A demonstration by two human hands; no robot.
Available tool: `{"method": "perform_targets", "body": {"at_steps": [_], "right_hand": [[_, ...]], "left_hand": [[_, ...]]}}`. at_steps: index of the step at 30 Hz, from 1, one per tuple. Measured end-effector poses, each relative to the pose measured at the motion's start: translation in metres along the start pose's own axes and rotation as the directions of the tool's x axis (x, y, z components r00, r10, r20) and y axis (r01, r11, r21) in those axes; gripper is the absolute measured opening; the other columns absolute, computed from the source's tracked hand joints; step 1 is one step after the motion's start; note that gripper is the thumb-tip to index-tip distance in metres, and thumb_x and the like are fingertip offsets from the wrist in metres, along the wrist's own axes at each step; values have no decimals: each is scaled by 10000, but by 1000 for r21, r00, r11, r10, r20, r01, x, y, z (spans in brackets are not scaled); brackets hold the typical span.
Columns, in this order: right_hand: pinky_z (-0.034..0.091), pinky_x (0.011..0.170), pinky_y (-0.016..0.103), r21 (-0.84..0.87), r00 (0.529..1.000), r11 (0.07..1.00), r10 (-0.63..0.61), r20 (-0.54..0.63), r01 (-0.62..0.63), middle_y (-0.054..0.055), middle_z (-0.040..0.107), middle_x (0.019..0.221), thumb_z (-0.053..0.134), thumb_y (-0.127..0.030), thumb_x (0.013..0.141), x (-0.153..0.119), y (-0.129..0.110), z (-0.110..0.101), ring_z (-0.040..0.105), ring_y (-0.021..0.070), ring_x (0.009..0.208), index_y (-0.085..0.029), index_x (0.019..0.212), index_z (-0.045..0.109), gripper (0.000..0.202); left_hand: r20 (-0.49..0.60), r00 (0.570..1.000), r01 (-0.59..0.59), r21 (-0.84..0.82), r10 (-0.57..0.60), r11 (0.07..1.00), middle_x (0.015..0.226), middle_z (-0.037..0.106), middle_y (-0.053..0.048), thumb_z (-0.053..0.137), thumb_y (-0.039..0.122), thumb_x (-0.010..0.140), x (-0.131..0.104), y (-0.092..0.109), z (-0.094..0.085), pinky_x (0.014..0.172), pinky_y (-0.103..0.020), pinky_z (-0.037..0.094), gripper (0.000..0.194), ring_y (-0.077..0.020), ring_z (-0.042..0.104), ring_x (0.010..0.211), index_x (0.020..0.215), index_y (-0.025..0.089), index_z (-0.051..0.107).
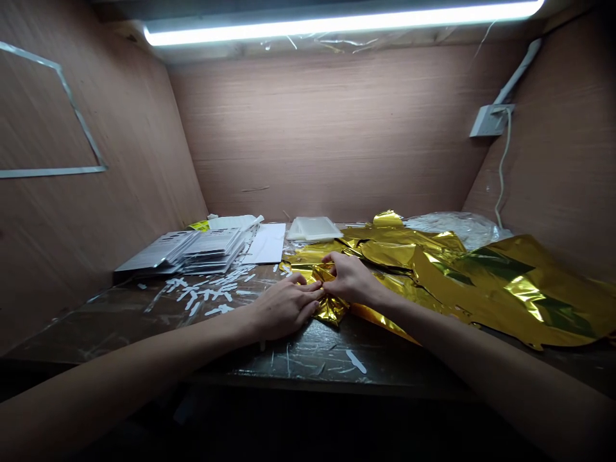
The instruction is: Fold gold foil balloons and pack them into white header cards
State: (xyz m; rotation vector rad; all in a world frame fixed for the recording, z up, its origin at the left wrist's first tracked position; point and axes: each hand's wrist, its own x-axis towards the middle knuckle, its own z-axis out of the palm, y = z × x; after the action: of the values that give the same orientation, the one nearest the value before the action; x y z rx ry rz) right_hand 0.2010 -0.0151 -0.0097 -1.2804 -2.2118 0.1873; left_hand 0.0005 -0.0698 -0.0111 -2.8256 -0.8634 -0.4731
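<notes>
A crumpled piece of gold foil (pixel 332 312) lies bunched on the tabletop between my hands. My left hand (pixel 287 307) comes in from the left, its fingers bent and pressed together on the foil's left side. From the other side, my right hand (pixel 353 280) pinches the upper part of the same piece between thumb and fingers. Part of the foil is hidden under the fingers. Right behind and beside it spread more flat, shiny gold foil pieces (pixel 443 282) with cut, rounded outlines.
Stacks of printed cards (pixel 212 249) and a white sheet (pixel 267 244) lie to the left, with several white strips (pixel 212 295) scattered before them. A translucent tray (pixel 314 229) sits at the back. Clear plastic (pixel 457 224) lies behind the foil. One strip (pixel 356 361) is near the front edge.
</notes>
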Motion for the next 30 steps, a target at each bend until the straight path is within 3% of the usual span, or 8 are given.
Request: {"method": "perform_targets", "body": {"at_steps": [4,7,9,14,18,22,26,30], "right_hand": [[394,633,260,10,995,995,-95,-15,95,31,704,811,715,-152,714,-3,0,1,610,181,703,-139,1177,621,472],[360,610,274,-155,976,965,-218,-22,213,20,689,751,657,-94,753,-10,-7,3,609,190,664,-136,1242,567,499],[340,587,287,-280,951,912,-310,11,300,41,699,760,610,-74,818,-15,-15,2,620,198,650,-121,1246,549,435],[327,560,314,-435,846,728,-494,203,530,84,709,814,474,-54,965,-24,-37,-5,639,201,676,-114,1085,583,173],[333,569,315,-454,780,640,-564,269,620,49,679,752,483,-64,982,-28,-44,-8,612,187,666,-132,1039,599,145],[291,542,302,-355,791,707,-560,247,612,33,684,727,535,-105,955,-30,-40,-16,558,149,597,-148,967,659,131],[356,580,261,-35,781,812,-547,300,583,11,729,721,651,-220,882,-26,-30,-38,597,130,600,-187,862,746,103],[442,639,235,170,796,885,-464,389,433,-11,792,800,633,-179,860,-18,-12,-49,687,138,668,-272,989,821,247]], "left_hand": [[-116,984,126,-79,-134,989,1030,785,-41,565,194,966,-5,-7,5,873,-360,526,195,-222,698,898,1055,213,737],[-189,928,285,-190,-320,940,826,763,-22,684,191,893,-8,-14,8,729,-329,551,68,-197,709,722,948,195,723],[-267,889,319,-223,-373,921,911,747,-42,746,176,833,-9,-17,8,736,-340,575,181,-213,721,788,1003,176,685],[-408,890,149,-159,-202,976,1372,624,-134,687,92,833,-6,-18,9,1035,-412,524,429,-266,602,1267,1249,173,620],[-278,949,110,-156,-150,982,850,759,-31,567,57,870,-8,-23,12,802,-315,559,210,-185,707,800,810,183,725],[-228,959,148,-105,-169,983,685,734,-13,569,69,847,-11,-27,15,642,-262,503,241,-152,644,598,721,183,740],[-204,971,104,-125,-128,987,798,795,-21,576,78,846,-11,-28,15,709,-267,539,272,-169,713,681,858,227,804],[-183,970,128,-161,-157,979,934,818,-23,589,110,848,-10,-29,11,816,-309,576,306,-202,760,805,966,267,824]]}}
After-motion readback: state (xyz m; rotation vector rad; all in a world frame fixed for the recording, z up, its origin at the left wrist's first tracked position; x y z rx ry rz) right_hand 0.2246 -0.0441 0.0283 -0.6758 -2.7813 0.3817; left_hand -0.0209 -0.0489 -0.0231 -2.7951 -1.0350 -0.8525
